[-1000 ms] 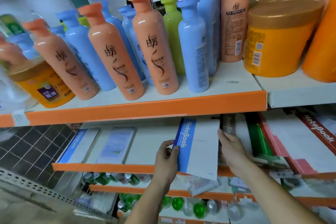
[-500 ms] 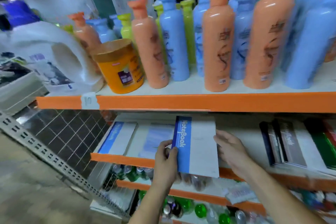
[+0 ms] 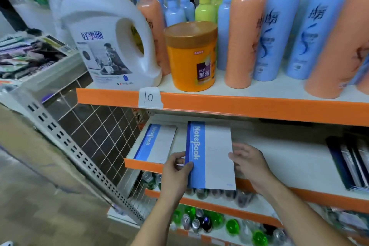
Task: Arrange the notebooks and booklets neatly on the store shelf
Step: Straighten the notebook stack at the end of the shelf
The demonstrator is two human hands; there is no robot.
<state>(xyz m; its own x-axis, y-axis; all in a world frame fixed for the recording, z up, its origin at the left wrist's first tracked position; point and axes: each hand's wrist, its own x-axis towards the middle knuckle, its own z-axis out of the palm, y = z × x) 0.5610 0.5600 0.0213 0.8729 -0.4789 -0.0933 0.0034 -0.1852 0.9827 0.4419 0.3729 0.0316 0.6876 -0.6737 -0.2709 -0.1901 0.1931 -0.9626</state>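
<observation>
A white notebook with a blue "NoteBook" spine strip (image 3: 214, 156) hangs over the front lip of the middle shelf (image 3: 289, 158). My left hand (image 3: 175, 171) grips its blue left edge, thumb on top. My right hand (image 3: 249, 163) holds its right edge with the fingers at the cover. A second notebook of the same kind (image 3: 156, 143) lies flat at the shelf's left end. Dark booklets (image 3: 351, 161) lie stacked at the shelf's far right.
The shelf above carries a white detergent jug (image 3: 107, 42), an orange jar (image 3: 191, 56) and several tall orange and blue bottles (image 3: 245, 32). Drink cans and green bottles (image 3: 209, 219) fill the shelf below. A perforated metal rail (image 3: 79, 154) runs diagonally on the left.
The view has swung left along the shelf. Both hands have carried the notebook leftward, close to the notebook at the shelf's left end.
</observation>
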